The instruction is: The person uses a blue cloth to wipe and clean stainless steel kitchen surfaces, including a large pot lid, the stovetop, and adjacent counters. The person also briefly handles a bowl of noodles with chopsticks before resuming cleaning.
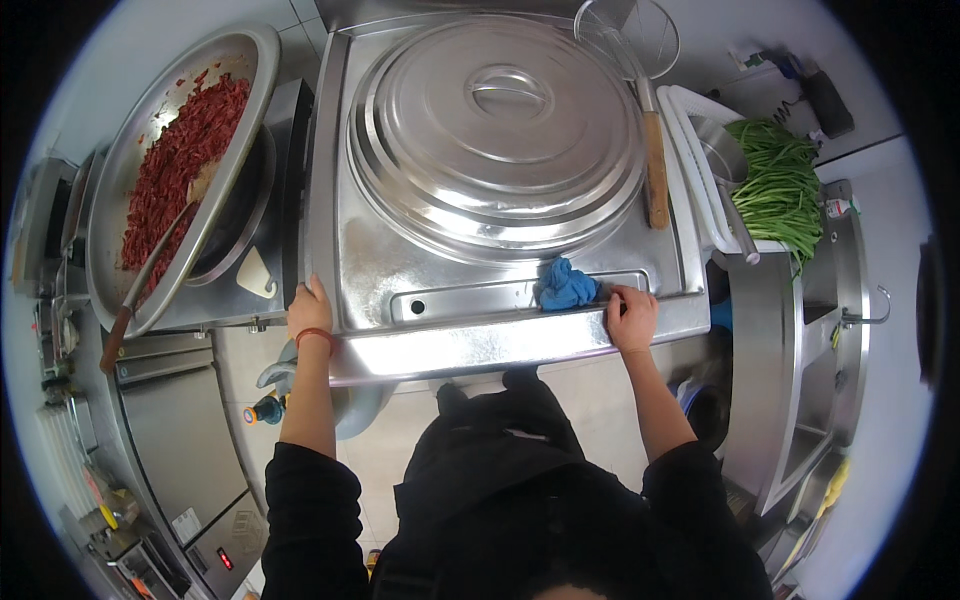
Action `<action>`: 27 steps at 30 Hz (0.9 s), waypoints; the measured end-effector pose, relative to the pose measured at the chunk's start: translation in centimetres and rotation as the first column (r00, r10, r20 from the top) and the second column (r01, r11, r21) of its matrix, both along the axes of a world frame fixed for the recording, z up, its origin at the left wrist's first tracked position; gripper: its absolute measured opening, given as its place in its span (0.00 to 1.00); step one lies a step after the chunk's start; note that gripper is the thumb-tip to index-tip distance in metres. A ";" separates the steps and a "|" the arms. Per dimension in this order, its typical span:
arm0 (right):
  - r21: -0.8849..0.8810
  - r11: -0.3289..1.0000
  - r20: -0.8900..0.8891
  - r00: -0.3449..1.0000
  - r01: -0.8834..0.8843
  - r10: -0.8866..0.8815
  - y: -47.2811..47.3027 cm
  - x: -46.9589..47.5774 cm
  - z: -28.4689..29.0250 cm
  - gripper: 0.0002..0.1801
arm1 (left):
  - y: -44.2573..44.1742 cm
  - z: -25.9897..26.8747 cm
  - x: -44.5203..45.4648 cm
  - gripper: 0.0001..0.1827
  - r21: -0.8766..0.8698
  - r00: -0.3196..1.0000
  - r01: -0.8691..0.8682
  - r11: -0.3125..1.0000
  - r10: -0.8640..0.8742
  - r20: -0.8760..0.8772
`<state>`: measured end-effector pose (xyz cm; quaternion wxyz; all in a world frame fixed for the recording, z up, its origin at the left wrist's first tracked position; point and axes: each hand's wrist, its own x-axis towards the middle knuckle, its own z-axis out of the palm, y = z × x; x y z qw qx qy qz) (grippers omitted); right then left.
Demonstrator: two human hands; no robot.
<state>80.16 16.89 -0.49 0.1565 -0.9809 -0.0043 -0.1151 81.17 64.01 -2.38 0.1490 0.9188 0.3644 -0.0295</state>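
Both of my hands rest on a stainless steel stove top. My left hand lies at its front left corner, fingers over the edge, a reddish band round the wrist. My right hand is on the front rim towards the right, its thumb and fingers bent over the metal; whether it grips the rim is hard to tell. A crumpled blue cloth lies just left of my right hand, in the shallow trough. Behind it a large round metal lid covers the wide pot or wok opening.
At the left, a big metal basin of shredded red meat holds a wooden-handled utensil; a cream plastic scraper lies near it. A wire skimmer rests right of the lid. Beyond are a white basket, green stalks and a sink.
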 end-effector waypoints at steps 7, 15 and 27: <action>0.137 0.990 -0.107 0.994 0.023 -0.008 0.7 0.7 1.7 0.26 | -0.1 -0.3 0.2 0.30 0.026 1.000 -0.017 1.000 0.017 0.022; 0.289 0.939 -0.336 0.898 -0.189 0.284 6.6 3.9 1.3 0.28 | 0.0 -0.5 0.1 0.30 0.034 0.999 0.011 0.999 -0.013 0.036; 0.431 0.898 0.023 0.996 -0.089 0.087 -8.4 6.6 7.2 0.20 | 0.7 -1.3 0.2 0.32 0.009 1.000 -0.003 1.000 0.003 -0.021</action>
